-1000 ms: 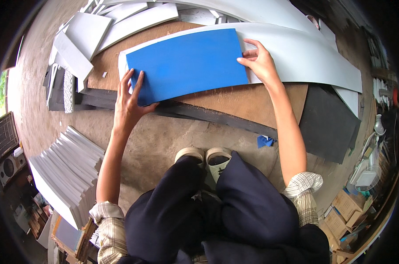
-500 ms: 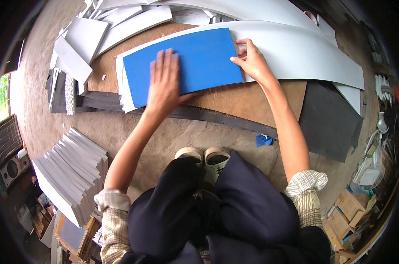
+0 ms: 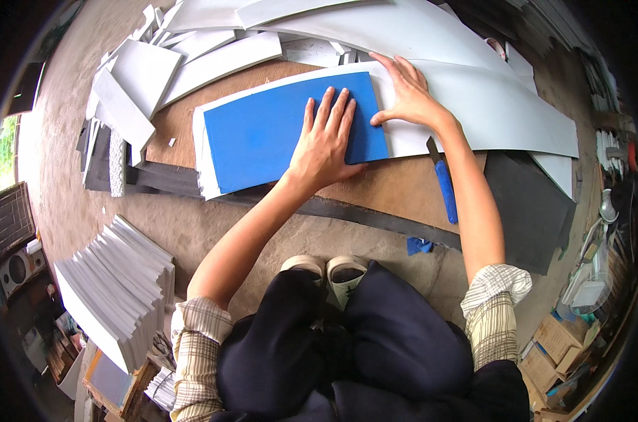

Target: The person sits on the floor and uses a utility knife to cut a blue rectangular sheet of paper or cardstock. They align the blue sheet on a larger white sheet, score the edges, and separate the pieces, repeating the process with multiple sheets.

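Observation:
A flat blue rectangular board [image 3: 263,137] lies on a long white sheet [image 3: 488,98], whose ragged left end sticks out past it. My left hand [image 3: 324,141] rests palm down on the right part of the blue board, fingers stretched out. Just beyond the board's right edge is my right hand [image 3: 412,95], open over the white sheet, its thumb near that edge and its fingers apart. Next to my right forearm lies a knife [image 3: 445,190] with a blue handle and a dark blade, on the brown board [image 3: 375,190] underneath.
Cut white strips and offcuts [image 3: 147,74] are heaped at the far left. A dark sheet [image 3: 526,204] lies at the right. On the floor are a blue scrap [image 3: 419,245] and, to the left, a tall stack of white sheets [image 3: 115,288]. Cardboard boxes [image 3: 551,344] stand lower right.
My left hand has slid right along the blue board. My right hand has opened from its bent-finger pose at the board's edge. The knife now shows beside my right forearm.

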`<action>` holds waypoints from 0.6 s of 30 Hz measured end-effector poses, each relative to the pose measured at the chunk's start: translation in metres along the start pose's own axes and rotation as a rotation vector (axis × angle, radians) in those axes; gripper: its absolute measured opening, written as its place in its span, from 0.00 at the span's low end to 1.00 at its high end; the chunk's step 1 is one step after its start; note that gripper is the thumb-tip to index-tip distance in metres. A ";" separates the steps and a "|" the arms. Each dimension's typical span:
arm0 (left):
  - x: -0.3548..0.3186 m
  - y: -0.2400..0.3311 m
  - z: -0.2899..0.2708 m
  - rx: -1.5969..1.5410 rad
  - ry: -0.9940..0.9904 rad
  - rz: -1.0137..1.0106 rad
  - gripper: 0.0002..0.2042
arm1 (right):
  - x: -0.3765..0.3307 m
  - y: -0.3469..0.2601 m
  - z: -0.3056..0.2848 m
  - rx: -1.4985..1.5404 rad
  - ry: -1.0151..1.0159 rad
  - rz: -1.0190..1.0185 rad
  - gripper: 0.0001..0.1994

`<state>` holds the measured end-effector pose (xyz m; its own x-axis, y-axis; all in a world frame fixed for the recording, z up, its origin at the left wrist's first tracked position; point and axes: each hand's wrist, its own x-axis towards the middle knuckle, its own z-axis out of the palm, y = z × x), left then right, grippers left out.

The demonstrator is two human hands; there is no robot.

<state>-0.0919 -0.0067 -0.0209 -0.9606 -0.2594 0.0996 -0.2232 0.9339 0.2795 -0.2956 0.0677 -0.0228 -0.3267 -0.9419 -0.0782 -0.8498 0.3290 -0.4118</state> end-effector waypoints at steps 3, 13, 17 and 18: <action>0.000 -0.001 -0.004 0.002 0.004 -0.008 0.48 | 0.001 0.002 0.001 0.020 0.021 -0.071 0.54; -0.048 -0.021 -0.029 -0.005 -0.031 -0.111 0.51 | 0.005 -0.056 0.030 0.046 -0.012 -0.101 0.55; -0.047 -0.016 -0.030 0.021 -0.014 -0.089 0.52 | -0.004 -0.057 0.031 0.066 0.011 -0.112 0.52; -0.044 -0.016 -0.026 0.033 -0.018 -0.067 0.52 | -0.012 -0.050 0.034 0.096 0.059 -0.128 0.50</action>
<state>-0.0415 -0.0162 -0.0050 -0.9461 -0.3174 0.0640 -0.2923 0.9222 0.2530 -0.2354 0.0602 -0.0319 -0.2443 -0.9692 0.0326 -0.8433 0.1957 -0.5005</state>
